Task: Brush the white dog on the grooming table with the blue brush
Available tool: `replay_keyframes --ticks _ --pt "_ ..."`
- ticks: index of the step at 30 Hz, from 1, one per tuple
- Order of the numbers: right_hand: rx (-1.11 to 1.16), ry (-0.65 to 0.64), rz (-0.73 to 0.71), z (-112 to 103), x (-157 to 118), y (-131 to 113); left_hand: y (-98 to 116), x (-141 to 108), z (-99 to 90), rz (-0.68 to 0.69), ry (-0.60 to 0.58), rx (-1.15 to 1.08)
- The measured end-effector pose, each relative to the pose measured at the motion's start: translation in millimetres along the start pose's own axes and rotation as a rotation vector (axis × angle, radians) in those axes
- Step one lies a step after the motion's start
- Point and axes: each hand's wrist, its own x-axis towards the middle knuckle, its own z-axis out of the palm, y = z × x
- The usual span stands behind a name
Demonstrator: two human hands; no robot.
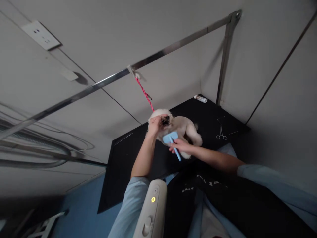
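Note:
A small white fluffy dog (pixel 187 128) is on the black grooming table (pixel 123 165), its head turned toward me. My left hand (pixel 156 124) is closed on the side of the dog's head, next to its dark muzzle. Wrapped round the handle of a light blue slicker brush (pixel 170 137) are the fingers of my right hand (pixel 181 145). The brush head lies against the fur at the dog's chest, its bristle side hidden. A pink twisted grooming leash (pixel 144 91) runs from the overhead bar down behind the dog's head.
A metal bar (pixel 109 79) crosses above the table, joined to an upright post (pixel 225 59). At the table's far corner lies a white bottle (pixel 200 99); scissor-shaped clamps (pixel 221 133) rest on the right. A white device (pixel 153 211) with a yellow light juts up before my chest.

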Motion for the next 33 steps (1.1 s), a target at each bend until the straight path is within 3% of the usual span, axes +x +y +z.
replay_keyframes --ticks 3,6,8,12,17,21,23,25,27,30,33 --pt "-0.013 -0.071 0.076 4 -1 -4 5 -1 -1.8 -0.039 -0.006 -0.036" --pt "-0.051 -0.055 -0.119 4 -2 -15 5 1 -4.6 -0.006 -0.014 -0.044" --pt "-0.102 -0.057 -0.163 3 -3 -18 3 2 -6.9 0.019 -0.002 -0.053" --pt "-0.119 -0.179 0.0 2 -5 -15 -2 2 -11.1 0.016 0.036 -0.081" --pt "-0.064 0.01 -0.172 1 -2 -15 -6 -4 -12.7 0.061 0.007 -0.162" --pt "-0.084 -0.118 0.04 3 -4 -9 -8 -7 -14.3 0.044 0.028 -0.173" --pt "-0.06 -0.127 -0.051 4 -4 -11 -9 -9 -15.0 0.04 0.024 -0.166" --pt "-0.041 -0.037 -0.19 5 -3 -14 -10 -12 -15.4 0.047 0.022 -0.169" --pt "-0.057 0.032 -0.173 6 -2 -12 -13 -16 -15.8 0.053 0.025 -0.182" --pt "-0.093 -0.034 -0.03 8 -4 -4 -16 -21 -16.6 0.041 0.033 -0.193" --pt "-0.071 -0.028 -0.206 8 -5 -3 -18 -23 -15.3 0.044 0.065 -0.166"
